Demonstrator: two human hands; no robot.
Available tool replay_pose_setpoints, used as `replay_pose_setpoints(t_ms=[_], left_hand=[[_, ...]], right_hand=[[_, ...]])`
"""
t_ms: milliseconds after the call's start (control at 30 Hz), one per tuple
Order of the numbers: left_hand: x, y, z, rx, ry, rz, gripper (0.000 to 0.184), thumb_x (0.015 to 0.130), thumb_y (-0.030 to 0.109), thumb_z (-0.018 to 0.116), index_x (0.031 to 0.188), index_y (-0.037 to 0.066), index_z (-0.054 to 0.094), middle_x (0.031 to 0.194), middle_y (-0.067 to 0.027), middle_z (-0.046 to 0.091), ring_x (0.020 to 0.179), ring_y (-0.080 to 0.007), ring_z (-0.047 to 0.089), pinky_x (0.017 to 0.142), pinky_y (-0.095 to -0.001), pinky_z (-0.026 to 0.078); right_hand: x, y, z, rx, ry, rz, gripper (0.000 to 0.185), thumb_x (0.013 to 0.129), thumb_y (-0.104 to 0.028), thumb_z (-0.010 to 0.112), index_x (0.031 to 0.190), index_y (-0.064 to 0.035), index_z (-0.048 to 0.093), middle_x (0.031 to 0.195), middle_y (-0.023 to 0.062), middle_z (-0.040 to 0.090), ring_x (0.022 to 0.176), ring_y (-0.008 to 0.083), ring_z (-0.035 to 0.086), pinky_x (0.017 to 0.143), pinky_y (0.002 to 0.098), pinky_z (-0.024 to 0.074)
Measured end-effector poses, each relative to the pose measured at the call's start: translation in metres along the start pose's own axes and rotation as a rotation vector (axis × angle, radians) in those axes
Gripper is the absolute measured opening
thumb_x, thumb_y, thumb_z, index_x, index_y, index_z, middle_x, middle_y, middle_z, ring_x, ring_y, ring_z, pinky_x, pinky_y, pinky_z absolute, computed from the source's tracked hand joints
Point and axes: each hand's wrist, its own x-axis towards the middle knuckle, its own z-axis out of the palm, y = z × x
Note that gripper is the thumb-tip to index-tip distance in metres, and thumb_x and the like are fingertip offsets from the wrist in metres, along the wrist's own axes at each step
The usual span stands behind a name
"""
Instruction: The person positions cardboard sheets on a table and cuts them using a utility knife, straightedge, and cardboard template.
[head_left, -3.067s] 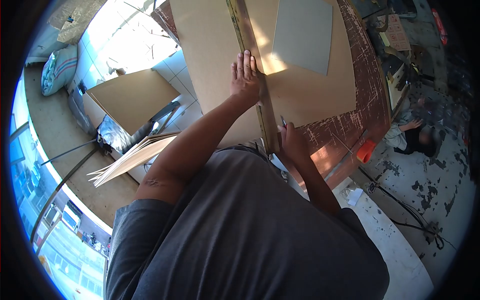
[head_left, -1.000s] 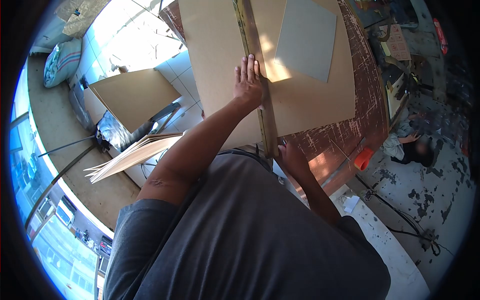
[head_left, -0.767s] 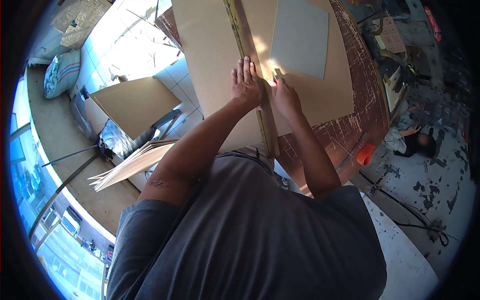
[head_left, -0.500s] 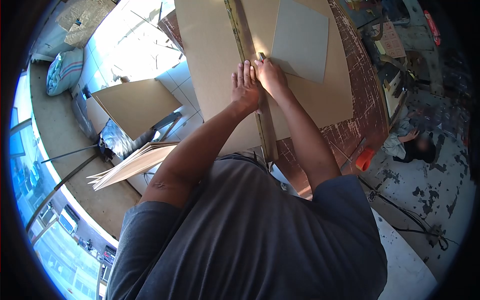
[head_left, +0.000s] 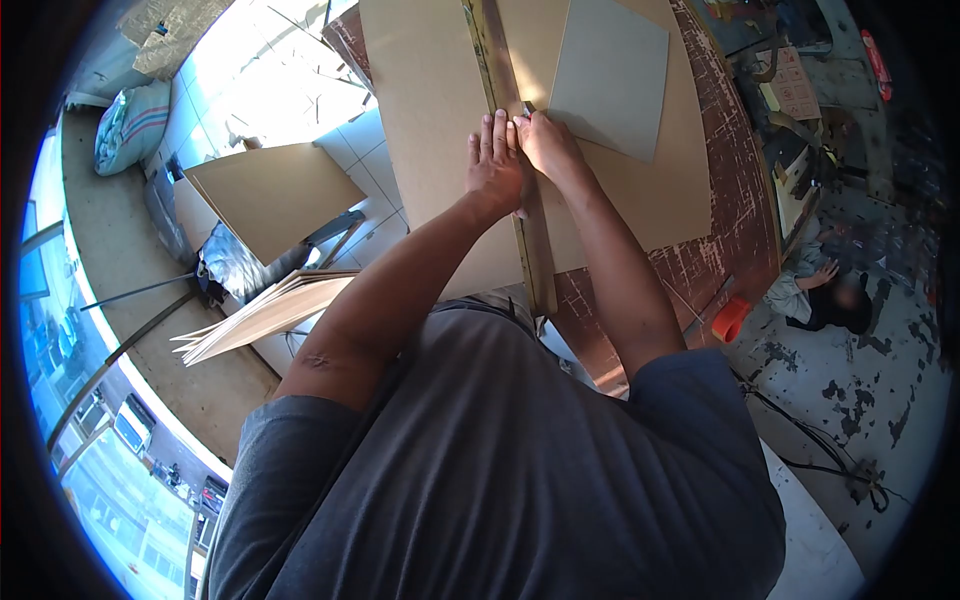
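My left hand (head_left: 494, 168) lies flat with its fingers stretched forward, pressing on a long, worn straightedge (head_left: 538, 255). This bar runs lengthwise over a large brown cardboard sheet (head_left: 425, 90). Right beside it, my right hand (head_left: 548, 146) is closed around a small utility knife (head_left: 528, 107), close against the bar's right side. Only the knife's dark end shows above the fingers; its blade is hidden. A smaller grey board (head_left: 612, 85) rests on the cardboard, just to the right of my right hand.
Under the cardboard is a scratched red-brown table (head_left: 735, 165). An orange tape roll (head_left: 732, 318) sits near its right edge. Thin boards (head_left: 265, 315) and a brown panel (head_left: 275, 195) stand at left. Another person (head_left: 835, 295) is low at right, near cables (head_left: 815, 435).
The whole view has shifted a little, so the table and hands appear slightly farther right. Both hands keep nearly the same place on the straightedge and knife.
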Motion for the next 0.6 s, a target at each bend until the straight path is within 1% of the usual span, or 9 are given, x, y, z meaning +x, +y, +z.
replay_pose_setpoints(t_ms=[67, 167, 267, 333, 400, 467, 533, 567, 600], left_hand=[[0.0, -0.001, 0.001, 0.005, 0.028, 0.01, 0.148, 0.056, 0.043, 0.095, 0.157, -0.005, -0.003, 0.166, -0.0203, -0.009, 0.154, -0.0375, -0.006, 0.125, -0.0508, 0.008], [0.001, 0.001, 0.0, 0.013, 0.015, -0.005, 0.148, 0.055, 0.044, 0.095, 0.157, -0.005, -0.002, 0.166, -0.0203, -0.01, 0.154, -0.0374, -0.007, 0.125, -0.0503, 0.008], [0.0, 0.002, 0.002, -0.001, 0.043, -0.011, 0.147, 0.057, 0.044, 0.094, 0.157, -0.005, -0.001, 0.166, -0.0203, -0.01, 0.154, -0.0371, -0.007, 0.125, -0.0499, 0.008], [-0.002, 0.003, -0.002, 0.008, 0.034, -0.009, 0.146, 0.057, 0.044, 0.094, 0.157, -0.005, -0.001, 0.166, -0.0202, -0.01, 0.154, -0.0369, -0.007, 0.125, -0.0497, 0.007], [-0.003, 0.001, 0.0, 0.018, 0.022, -0.012, 0.145, 0.058, 0.045, 0.093, 0.157, -0.005, -0.001, 0.166, -0.02, -0.01, 0.154, -0.0367, -0.007, 0.125, -0.0495, 0.007], [0.0, 0.0, 0.005, -0.011, 0.035, 0.005, 0.144, 0.06, 0.044, 0.093, 0.156, -0.006, -0.002, 0.166, -0.0198, -0.01, 0.154, -0.0366, -0.007, 0.125, -0.0498, 0.007], [0.0, 0.0, 0.004, -0.013, 0.03, 0.001, 0.144, 0.06, 0.044, 0.093, 0.156, -0.006, -0.002, 0.166, -0.0199, -0.01, 0.154, -0.0368, -0.007, 0.125, -0.0499, 0.007], [0.0, 0.001, 0.003, -0.008, 0.028, -0.003, 0.144, 0.06, 0.043, 0.093, 0.156, -0.006, -0.002, 0.166, -0.0199, -0.01, 0.154, -0.037, -0.007, 0.125, -0.05, 0.007], [0.001, 0.0, 0.002, -0.011, 0.026, 0.002, 0.144, 0.06, 0.043, 0.093, 0.156, -0.006, -0.002, 0.166, -0.0199, -0.01, 0.154, -0.037, -0.007, 0.125, -0.05, 0.007]], right_hand=[[-0.016, 0.002, 0.003, 0.036, 0.053, -0.021, 0.043, 0.104, -0.038, 0.045, 0.111, 0.001, 0.063, 0.106, 0.0278, 0.068, 0.101, 0.0471, 0.064, 0.085, 0.0538, 0.0513], [-0.046, 0.022, 0.015, 0.072, 0.028, -0.037, 0.043, 0.103, -0.038, 0.047, 0.109, 0.0014, 0.064, 0.104, 0.0257, 0.07, 0.099, 0.0457, 0.066, 0.086, 0.0536, 0.0515], [-0.089, 0.025, 0.011, 0.021, -0.108, 0.097, 0.043, 0.103, -0.037, 0.047, 0.112, 0.0018, 0.063, 0.101, 0.0279, 0.069, 0.097, 0.0475, 0.065, 0.085, 0.0545, 0.0513], [-0.12, 0.045, 0.028, -0.029, -0.031, 0.013, 0.044, 0.103, -0.038, 0.047, 0.113, 0.0016, 0.061, 0.096, 0.0286, 0.068, 0.095, 0.0488, 0.065, 0.083, 0.0563, 0.0505], [-0.15, 0.056, 0.035, -0.032, -0.089, 0.022, 0.043, 0.103, -0.039, 0.047, 0.112, 0.0011, 0.058, 0.091, 0.0287, 0.068, 0.092, 0.0498, 0.064, 0.081, 0.0582, 0.0495], [-0.183, 0.056, 0.035, -0.073, -0.162, 0.121, 0.041, 0.103, -0.039, 0.047, 0.106, 0.0011, 0.057, 0.088, 0.0287, 0.067, 0.091, 0.0493, 0.064, 0.08, 0.0598, 0.0484], [-0.221, 0.078, 0.052, -0.062, -0.082, -0.006, 0.041, 0.102, -0.037, 0.049, 0.099, 0.0025, 0.057, 0.086, 0.0299, 0.065, 0.087, 0.051, 0.062, 0.077, 0.0568, 0.0481], [-0.238, 0.081, 0.055, -0.064, -0.083, 0.0, 0.041, 0.102, -0.037, 0.049, 0.099, 0.0025, 0.057, 0.086, 0.0299, 0.065, 0.087, 0.051, 0.062, 0.077, 0.0568, 0.0481], [-0.253, 0.083, 0.057, -0.043, -0.145, 0.108, 0.04, 0.102, -0.038, 0.05, 0.101, 0.0014, 0.057, 0.087, 0.0291, 0.065, 0.088, 0.0495, 0.063, 0.078, 0.0569, 0.0482]])
